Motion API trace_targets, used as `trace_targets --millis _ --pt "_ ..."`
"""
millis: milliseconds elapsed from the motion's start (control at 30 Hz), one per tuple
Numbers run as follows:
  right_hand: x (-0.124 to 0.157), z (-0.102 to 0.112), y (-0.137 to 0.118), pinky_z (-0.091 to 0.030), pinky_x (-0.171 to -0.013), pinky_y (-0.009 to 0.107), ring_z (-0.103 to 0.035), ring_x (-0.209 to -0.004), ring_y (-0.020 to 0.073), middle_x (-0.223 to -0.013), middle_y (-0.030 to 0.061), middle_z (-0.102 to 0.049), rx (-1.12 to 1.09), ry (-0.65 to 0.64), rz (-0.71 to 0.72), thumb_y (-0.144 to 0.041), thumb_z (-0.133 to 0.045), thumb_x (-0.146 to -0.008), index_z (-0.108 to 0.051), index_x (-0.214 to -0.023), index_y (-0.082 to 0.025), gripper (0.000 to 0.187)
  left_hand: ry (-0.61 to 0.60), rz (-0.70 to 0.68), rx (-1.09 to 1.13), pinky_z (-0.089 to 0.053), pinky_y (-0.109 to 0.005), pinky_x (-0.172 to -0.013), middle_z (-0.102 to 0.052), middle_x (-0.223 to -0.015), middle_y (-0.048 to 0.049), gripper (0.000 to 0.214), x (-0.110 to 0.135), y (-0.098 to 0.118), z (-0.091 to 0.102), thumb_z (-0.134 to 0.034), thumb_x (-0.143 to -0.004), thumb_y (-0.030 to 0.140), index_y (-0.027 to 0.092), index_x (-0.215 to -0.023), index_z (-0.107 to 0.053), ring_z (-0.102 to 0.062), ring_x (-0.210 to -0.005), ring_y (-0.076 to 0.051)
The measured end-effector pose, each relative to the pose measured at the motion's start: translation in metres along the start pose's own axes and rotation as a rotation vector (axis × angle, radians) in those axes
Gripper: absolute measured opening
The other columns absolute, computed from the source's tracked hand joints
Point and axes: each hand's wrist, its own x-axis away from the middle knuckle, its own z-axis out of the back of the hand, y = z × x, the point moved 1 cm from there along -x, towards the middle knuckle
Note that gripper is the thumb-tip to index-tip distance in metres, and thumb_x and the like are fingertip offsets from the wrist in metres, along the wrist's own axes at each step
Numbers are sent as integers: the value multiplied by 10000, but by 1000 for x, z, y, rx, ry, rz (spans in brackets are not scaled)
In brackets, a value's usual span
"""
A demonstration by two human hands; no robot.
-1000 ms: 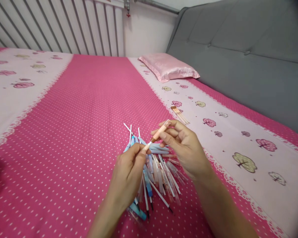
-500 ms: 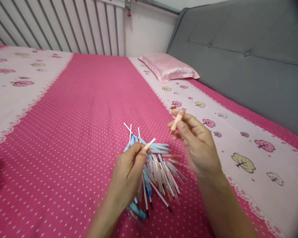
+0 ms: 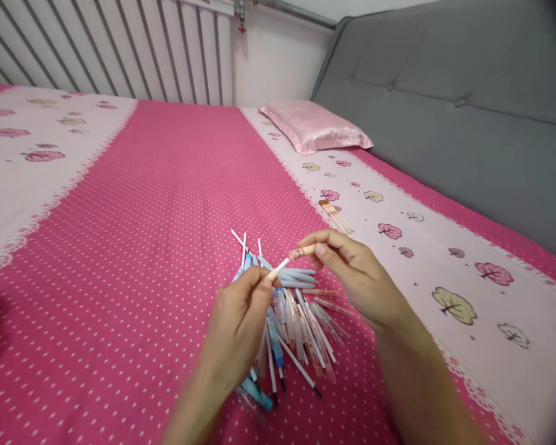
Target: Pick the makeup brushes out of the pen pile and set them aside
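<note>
Head view: open-ended peach pen sleeve [image 3: 302,251] just beside a white-ended cream pen piece [image 3: 277,271], above loose pens [image 3: 277,352].
Left hand [image 3: 241,315] pinches the piece, right hand [image 3: 354,272] the sleeve; holding both in one straight line should work best.

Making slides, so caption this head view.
Left hand holds a white-ended stick, right hand a peach tube, above pen parts.

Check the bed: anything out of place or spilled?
The heap of pen parts looks untidy: pieces crisscross on the bedspread, while the peach sticks beyond the right hand lie side by side. I see no spill.
</note>
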Motion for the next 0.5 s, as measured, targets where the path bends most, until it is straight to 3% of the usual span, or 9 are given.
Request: trace_targets --millis 333,500 --pt "3 0 -2 -439 -812 330 -571 -903 166 -967 34 -617 139 -44 82 -254 -461 -932 -637 -981 -219 186 -19 -1 -86 -267 -262 -521 -436 -600 52 286 -1 0 0 -398 -923 394 200 -754 -523 -400 -553 -113" --pt "2 -3 -1 -466 -754 289 -579 -819 132 -909 12 -603 -58 -50 62 -225 -534 -899 -532 -1142 -231 243 -71 -34 -130 -282 -259 -531 -461 -610 57 243 -1 1 0 -399 -924 348 208 -822 -570 -420 -562 -113"
